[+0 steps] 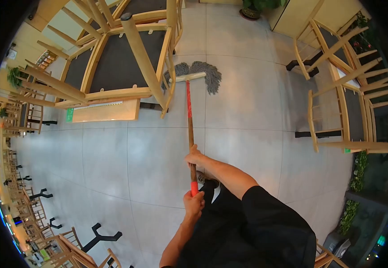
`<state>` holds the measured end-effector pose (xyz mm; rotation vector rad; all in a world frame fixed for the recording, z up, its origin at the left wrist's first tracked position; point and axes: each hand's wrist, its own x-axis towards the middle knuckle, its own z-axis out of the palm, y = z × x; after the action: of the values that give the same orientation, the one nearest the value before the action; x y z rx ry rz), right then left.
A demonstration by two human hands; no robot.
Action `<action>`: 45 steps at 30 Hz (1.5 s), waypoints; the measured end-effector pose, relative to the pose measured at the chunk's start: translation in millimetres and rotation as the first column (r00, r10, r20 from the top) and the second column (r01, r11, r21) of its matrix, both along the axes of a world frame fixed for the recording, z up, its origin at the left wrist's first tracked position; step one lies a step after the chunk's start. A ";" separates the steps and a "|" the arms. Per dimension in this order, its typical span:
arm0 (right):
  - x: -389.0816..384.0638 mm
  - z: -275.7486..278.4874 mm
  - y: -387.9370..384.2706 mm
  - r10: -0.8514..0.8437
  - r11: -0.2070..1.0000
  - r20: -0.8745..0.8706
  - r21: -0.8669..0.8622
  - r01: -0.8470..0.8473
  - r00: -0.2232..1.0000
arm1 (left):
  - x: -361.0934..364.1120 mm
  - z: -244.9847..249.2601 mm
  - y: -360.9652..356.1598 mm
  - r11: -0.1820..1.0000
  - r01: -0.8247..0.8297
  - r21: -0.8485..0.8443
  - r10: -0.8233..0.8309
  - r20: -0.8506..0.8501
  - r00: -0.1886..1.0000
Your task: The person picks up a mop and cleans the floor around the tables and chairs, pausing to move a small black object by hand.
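Observation:
A mop [191, 129] with a long wooden handle, red near the head and red at the grip end, stretches ahead of me. Its grey string head [213, 77] is spread on the tiled floor, below a pale crossbar. My right hand [195, 156] is wrapped round the middle of the handle. Closer to my body, my left hand [194, 203] is closed on the red grip end. One of my shoes [200, 177] shows partly behind the handle.
Upturned wooden chairs [127, 58] rest on a table [107, 111] at the left, close to the mop head. More upturned chairs [352, 107] stand at the right. Black table feet [100, 236] stick out at lower left. A potted plant [250, 11] sits at the back.

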<state>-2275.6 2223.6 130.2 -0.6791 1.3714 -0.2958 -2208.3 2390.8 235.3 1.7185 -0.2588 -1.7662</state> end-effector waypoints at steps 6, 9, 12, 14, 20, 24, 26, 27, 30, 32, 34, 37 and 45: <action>-10.5 -21.7 -83.8 0.189 0.981 -0.093 -0.023 -0.192 0.978 | -26.1 -28.0 -74.4 0.987 -0.155 0.030 0.151 0.117 0.982; -15.8 -27.9 -128.1 0.180 0.983 -0.028 -0.016 -0.181 0.983 | -30.7 -44.1 -112.1 0.971 -0.240 -0.004 0.240 0.072 0.968; -15.6 -57.7 -160.5 0.107 0.982 -0.099 -0.146 -0.120 0.989 | -47.0 -50.6 -148.4 0.952 -0.306 0.015 0.303 0.107 0.947; -27.5 -76.5 -177.5 0.104 0.988 -0.051 -0.113 -0.109 0.993 | -64.8 -55.2 -155.7 0.941 -0.335 0.043 0.330 0.101 0.939; -44.3 -101.5 -169.0 0.182 0.982 -0.083 -0.036 -0.185 0.980 | -99.6 -54.8 -129.9 0.908 -0.407 0.104 0.400 0.081 0.913; -56.0 -121.5 -91.1 0.338 0.912 -0.243 -0.153 -0.380 0.909 | -122.3 -43.1 -63.5 0.901 -0.391 0.186 0.382 0.083 0.920; -58.2 -108.7 -43.9 0.360 0.909 -0.228 -0.132 -0.395 0.905 | -129.9 -31.2 -20.9 0.880 -0.425 0.213 0.423 0.058 0.904; -61.7 -99.8 -25.1 0.369 0.907 -0.221 -0.125 -0.402 0.903 | -134.4 -23.4 -2.8 0.880 -0.420 0.223 0.419 0.054 0.906; -65.8 -77.3 34.0 0.436 0.891 -0.174 -0.055 -0.451 0.883 | -144.4 3.2 45.9 0.858 -0.414 0.303 0.394 0.129 0.910; -66.4 -71.1 61.9 0.474 0.871 -0.173 -0.054 -0.489 0.863 | -147.5 12.7 65.7 0.854 -0.406 0.326 0.361 0.191 0.913; -68.9 -69.8 75.5 0.498 0.855 -0.176 -0.061 -0.515 0.849 | -156.7 16.6 67.5 0.837 -0.442 0.324 0.398 0.193 0.897; -73.8 -71.4 61.0 0.521 0.836 -0.162 -0.103 -0.539 0.838 | -164.2 2.3 66.0 0.853 -0.395 0.340 0.352 0.184 0.918; -78.2 -125.6 -90.7 0.584 0.798 -0.048 -0.148 -0.584 0.810 | -193.5 -67.3 -76.3 0.804 -0.518 0.291 0.522 0.070 0.850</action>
<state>-2353.8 2132.8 4.7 -1.1984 1.0770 0.0992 -2401.8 2314.5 168.0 1.7607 0.4813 -1.4461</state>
